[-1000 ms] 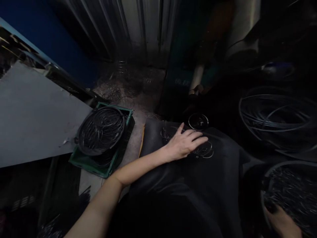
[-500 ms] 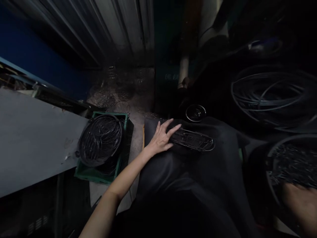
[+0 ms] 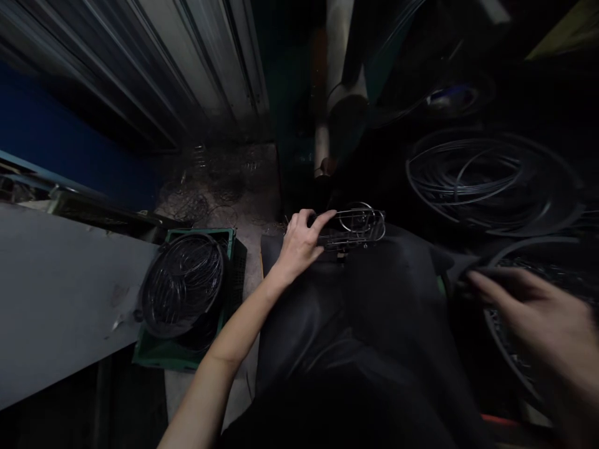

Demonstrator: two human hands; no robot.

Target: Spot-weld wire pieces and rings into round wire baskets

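Note:
My left hand [image 3: 302,243] is closed round the left end of a long, narrow wire frame [image 3: 362,234] with rounded ends. The frame is tilted above the dark cloth [image 3: 397,268] on my lap. A thin metal ring [image 3: 369,209] shows behind its far edge. My right hand [image 3: 538,312] is at the right, blurred by motion, over the near side of a round tub [image 3: 496,337]. Its thumb and fingers are pinched together, and what they hold is too dark to make out. Small metal pieces [image 3: 552,271] lie in the tub.
At left a green crate [image 3: 159,358] carries a round black basin [image 3: 145,305] of wire pieces, beside a grey panel [image 3: 60,293]. A large coil of wire [image 3: 472,181] lies at right. A pale pipe [image 3: 339,50] and corrugated sheet [image 3: 210,56] stand behind.
My left hand has gone from spread fingers to gripping the wire frame, which is now lifted and tilted. My right hand has risen from the metal pieces and moved left.

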